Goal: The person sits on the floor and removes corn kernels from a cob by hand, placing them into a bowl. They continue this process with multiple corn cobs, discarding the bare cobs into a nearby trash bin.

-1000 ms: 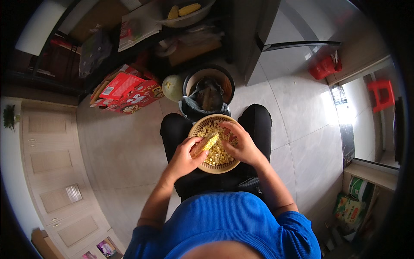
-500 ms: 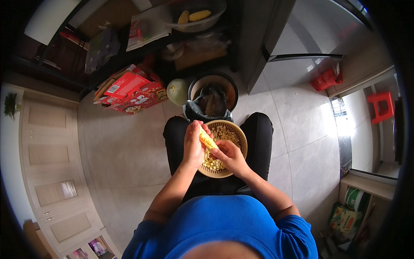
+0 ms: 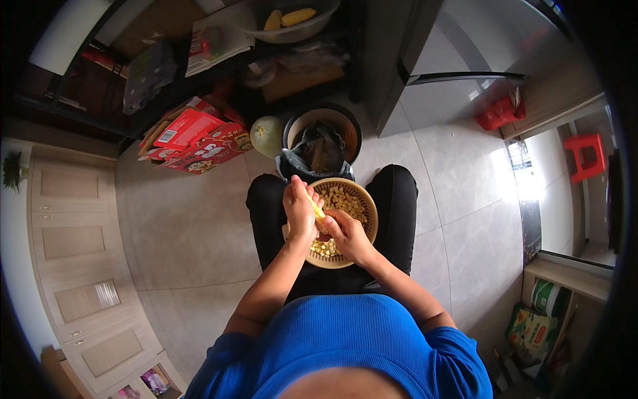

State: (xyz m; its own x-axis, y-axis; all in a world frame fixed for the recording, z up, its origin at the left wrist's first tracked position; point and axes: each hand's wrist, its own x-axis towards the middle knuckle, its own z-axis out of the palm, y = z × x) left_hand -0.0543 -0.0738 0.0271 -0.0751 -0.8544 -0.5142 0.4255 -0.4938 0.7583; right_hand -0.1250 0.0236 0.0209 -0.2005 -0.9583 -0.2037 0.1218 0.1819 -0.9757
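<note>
A yellow ear of corn [image 3: 318, 213] lies between my two hands, slanted and largely covered by them. My left hand [image 3: 300, 210] wraps round its upper part. Lower on the ear, my right hand [image 3: 347, 233] presses with thumb and fingers. Both hands are over a tan plastic basket [image 3: 373, 229] held between my knees. Loose corn kernels [image 3: 345, 201] cover much of the basket's inside. Fingertips of both hands are partly hidden.
Just beyond the basket stands a round bin [image 3: 359, 136] with a dark bag. Left of it are a pale green melon [image 3: 266, 136] and a red carton [image 3: 203, 143]. A clear bowl [image 3: 292, 30] on the shelf holds ears of corn. A grey fridge [image 3: 458, 66] stands far right.
The ear of corn has turned steeper and shows less between my hands. My right hand has moved closer to my left. The whole view has shifted slightly.
</note>
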